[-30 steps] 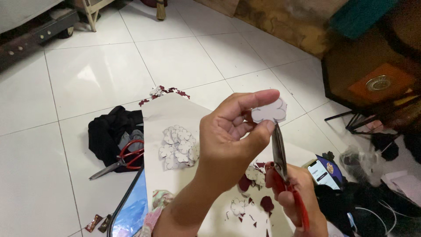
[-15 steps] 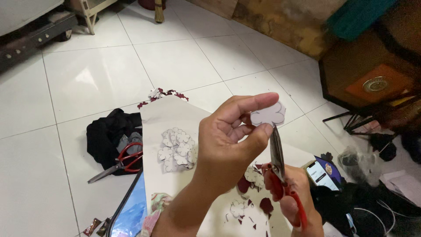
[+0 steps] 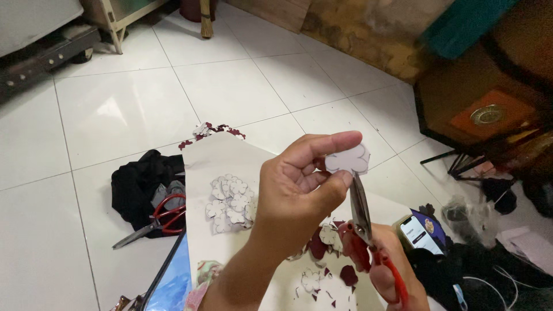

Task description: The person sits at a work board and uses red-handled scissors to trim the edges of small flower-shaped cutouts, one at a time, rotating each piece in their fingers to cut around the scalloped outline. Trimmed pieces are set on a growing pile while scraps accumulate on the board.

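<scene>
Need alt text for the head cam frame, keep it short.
A left hand pinches a white flower-shaped paper cutout while the right hand holds red-handled scissors with the blades just under it. Below, a pale sheet on the white tiled floor carries a pile of similar cutouts; a second pair of scissors lies on black cloth.

White tiled floor is carrying a pale paper sheet, black cloth, red-handled scissors and a phone.

Matt white paper flower cutout pinched in the left hand; just beneath it, dull grey metal scissor blades with glossy red plastic handles. Below, shiny glazed floor tiles and crumpled black cloth.
</scene>
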A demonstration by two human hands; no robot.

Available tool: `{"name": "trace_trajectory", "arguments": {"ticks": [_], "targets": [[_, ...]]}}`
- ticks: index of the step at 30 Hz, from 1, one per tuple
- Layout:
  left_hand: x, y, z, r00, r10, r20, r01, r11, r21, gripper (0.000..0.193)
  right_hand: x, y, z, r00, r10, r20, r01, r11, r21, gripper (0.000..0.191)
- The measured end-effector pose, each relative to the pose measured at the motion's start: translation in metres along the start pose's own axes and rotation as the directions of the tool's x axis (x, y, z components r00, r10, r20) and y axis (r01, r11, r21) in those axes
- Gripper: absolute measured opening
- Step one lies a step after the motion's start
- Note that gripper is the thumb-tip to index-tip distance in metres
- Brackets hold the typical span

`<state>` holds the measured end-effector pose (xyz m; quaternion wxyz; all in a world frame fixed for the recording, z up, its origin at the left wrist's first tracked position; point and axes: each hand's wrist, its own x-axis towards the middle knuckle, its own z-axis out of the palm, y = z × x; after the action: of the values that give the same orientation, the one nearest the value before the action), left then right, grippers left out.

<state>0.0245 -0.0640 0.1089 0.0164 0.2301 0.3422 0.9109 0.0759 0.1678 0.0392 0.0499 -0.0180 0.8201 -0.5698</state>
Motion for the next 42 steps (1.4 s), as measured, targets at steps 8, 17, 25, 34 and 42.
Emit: {"name": "trace_trajectory", "arguments": {"ticks": [8, 17, 25, 34, 42], "targets": [[0.000, 0.002, 0.002, 1.000, -0.001, -0.004, 0.001, 0.998, 0.059, 0.041, 0.003, -0.002, -0.004, 1.000, 0.005, 0.026, -0.004, 0.999, -0.048, 0.116], [-0.001, 0.007, 0.003, 1.000, 0.005, -0.002, -0.005, 0.997, 0.072, 0.042, 0.005, 0.026, -0.012, 0.994, -0.092, 0.059, 0.086, 0.992, 0.089, 0.090], [0.000, 0.007, 0.002, 1.000, -0.009, -0.019, 0.011, 0.994, 0.108, 0.042, 0.004, 0.022, -0.011, 0.948, -0.293, 0.123, 0.290, 0.956, 0.038, 0.100], [0.001, 0.007, 0.002, 1.000, -0.001, -0.016, 0.003, 0.991, 0.134, 0.041, 0.008, 0.017, -0.010, 1.000, -0.028, 0.010, 0.029, 0.996, -0.087, 0.123], [-0.002, -0.004, 0.000, 0.995, 0.090, 0.051, -0.097, 0.983, 0.155, 0.037, 0.003, 0.028, -0.024, 0.998, 0.022, -0.065, -0.027, 0.997, -0.073, 0.115]]}}
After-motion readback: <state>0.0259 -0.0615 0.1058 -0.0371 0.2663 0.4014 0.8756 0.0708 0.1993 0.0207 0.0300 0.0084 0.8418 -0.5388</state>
